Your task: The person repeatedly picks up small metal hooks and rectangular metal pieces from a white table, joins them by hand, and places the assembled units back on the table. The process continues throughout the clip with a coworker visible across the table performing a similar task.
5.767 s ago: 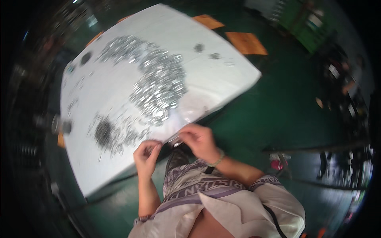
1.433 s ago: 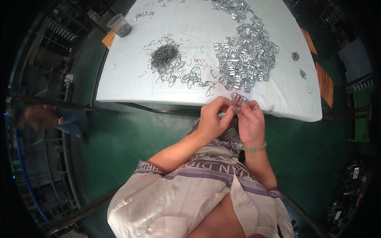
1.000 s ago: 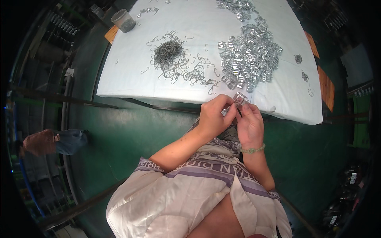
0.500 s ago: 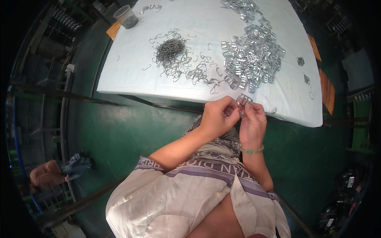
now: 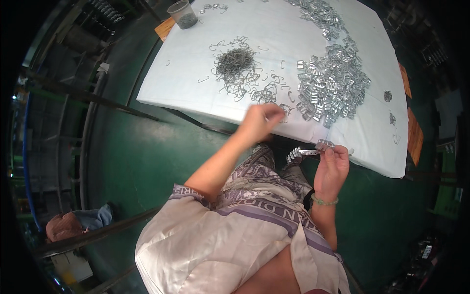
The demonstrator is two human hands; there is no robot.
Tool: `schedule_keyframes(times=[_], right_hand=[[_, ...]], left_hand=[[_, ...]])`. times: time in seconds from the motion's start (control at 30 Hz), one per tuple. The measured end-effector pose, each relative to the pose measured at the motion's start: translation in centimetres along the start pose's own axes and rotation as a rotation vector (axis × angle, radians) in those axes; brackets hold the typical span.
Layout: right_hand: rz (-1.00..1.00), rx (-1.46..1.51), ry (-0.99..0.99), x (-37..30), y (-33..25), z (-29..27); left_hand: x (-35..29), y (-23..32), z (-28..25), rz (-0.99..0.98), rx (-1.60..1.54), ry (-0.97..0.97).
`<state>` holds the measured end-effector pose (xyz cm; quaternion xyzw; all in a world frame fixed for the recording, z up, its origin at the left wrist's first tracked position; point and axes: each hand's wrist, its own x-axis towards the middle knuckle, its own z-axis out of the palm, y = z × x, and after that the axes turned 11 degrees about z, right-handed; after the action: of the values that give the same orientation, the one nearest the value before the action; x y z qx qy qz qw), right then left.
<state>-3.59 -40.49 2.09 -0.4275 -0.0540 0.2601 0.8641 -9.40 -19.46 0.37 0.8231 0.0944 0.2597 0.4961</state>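
Note:
My right hand (image 5: pixel 332 169), just past the table's front edge, pinches a strip of linked silvery metal clips (image 5: pixel 307 152) between thumb and fingers. The strip's far end hangs to the left, over my lap. My left hand (image 5: pixel 263 121) is at the table edge, its fingertips bent beside the nearest loose wire hooks (image 5: pixel 285 109). Motion smears its fingers, and whether they hold a hook is hidden. Behind it lies a tangled pile of wire hooks (image 5: pixel 236 62). A large heap of shiny metal clips (image 5: pixel 338 85) spreads to the right.
A clear plastic cup (image 5: pixel 186 18) with grey contents stands at the table's far left corner. Small wire clumps (image 5: pixel 387 96) lie on the right of the white-covered table (image 5: pixel 171 85). A metal rail (image 5: pixel 98 240) crosses the lower left, beside the green floor (image 5: pixel 147 161).
My hands were together at the clips; they have moved apart. The left has gone to the loose hooks, the right has shifted right and down with the clips. The view has shifted too.

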Motion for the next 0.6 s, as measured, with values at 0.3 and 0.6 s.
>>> schedule_keyframes(times=[0.3,0.6], right_hand=[[-0.012,-0.018,-0.030,0.2,-0.4,-0.9],[-0.011,0.023,0.013,-0.1,-1.2,-0.7]], left_hand=[[4.2,-8.5,-6.1,0.026,0.638,0.118],[6.5,-10.7,-7.3,0.004,0.812,-0.060]])
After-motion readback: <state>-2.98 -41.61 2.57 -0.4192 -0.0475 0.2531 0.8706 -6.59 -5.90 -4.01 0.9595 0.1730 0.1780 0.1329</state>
